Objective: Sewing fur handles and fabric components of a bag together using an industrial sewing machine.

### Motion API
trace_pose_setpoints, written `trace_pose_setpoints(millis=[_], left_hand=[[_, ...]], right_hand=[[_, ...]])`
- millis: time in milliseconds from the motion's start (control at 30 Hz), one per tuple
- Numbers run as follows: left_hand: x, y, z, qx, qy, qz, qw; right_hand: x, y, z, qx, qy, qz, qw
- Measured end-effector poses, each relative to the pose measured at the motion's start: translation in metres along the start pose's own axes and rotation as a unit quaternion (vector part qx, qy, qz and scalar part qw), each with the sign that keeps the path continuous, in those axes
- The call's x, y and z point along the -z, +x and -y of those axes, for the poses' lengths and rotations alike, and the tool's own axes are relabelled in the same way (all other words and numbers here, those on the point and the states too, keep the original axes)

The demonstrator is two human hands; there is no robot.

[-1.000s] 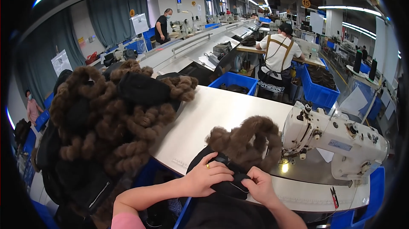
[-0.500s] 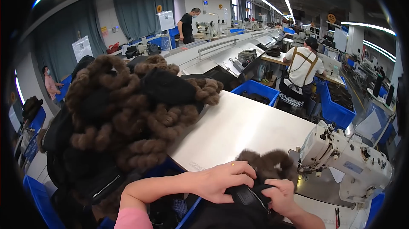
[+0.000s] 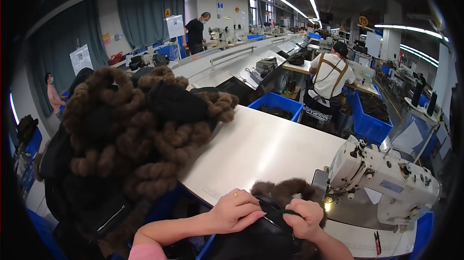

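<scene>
Left hand (image 3: 237, 214) and right hand (image 3: 305, 217) are both pinching the black fabric piece (image 3: 271, 206) at the near edge of the worktop (image 3: 261, 149), brown fur (image 3: 285, 190) bunched behind it. Looks light and floppy to me, fur probably slippery, so I'd hold it by the cloth. From here I can't tell where it ends in the black below.

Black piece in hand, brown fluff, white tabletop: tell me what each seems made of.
Black piece: probably cloth, mostly matte and folding limply. Brown fluff: fur-like, with fuzzy edges; real or synthetic unclear. White tabletop: smooth, likely laminate, by its satin glare.
</scene>
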State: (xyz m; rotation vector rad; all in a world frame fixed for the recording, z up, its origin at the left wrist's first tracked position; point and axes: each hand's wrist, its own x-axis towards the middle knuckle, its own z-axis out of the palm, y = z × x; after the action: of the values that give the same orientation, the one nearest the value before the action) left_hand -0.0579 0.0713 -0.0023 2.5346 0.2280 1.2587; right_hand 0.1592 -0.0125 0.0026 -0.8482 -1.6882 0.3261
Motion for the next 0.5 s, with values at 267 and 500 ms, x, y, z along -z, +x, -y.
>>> trace_pose_setpoints(millis=[267,500], left_hand=[[0.022,0.013,-0.018,0.011,0.163,0.03,0.986],[-0.006,-0.001,0.01,0.048,0.102,0.035,0.993]], right_hand=[[0.008,0.037,-0.026,0.28,-0.178,0.133,0.934],[-0.005,-0.012,-0.037,-0.032,-0.167,0.113,0.979]])
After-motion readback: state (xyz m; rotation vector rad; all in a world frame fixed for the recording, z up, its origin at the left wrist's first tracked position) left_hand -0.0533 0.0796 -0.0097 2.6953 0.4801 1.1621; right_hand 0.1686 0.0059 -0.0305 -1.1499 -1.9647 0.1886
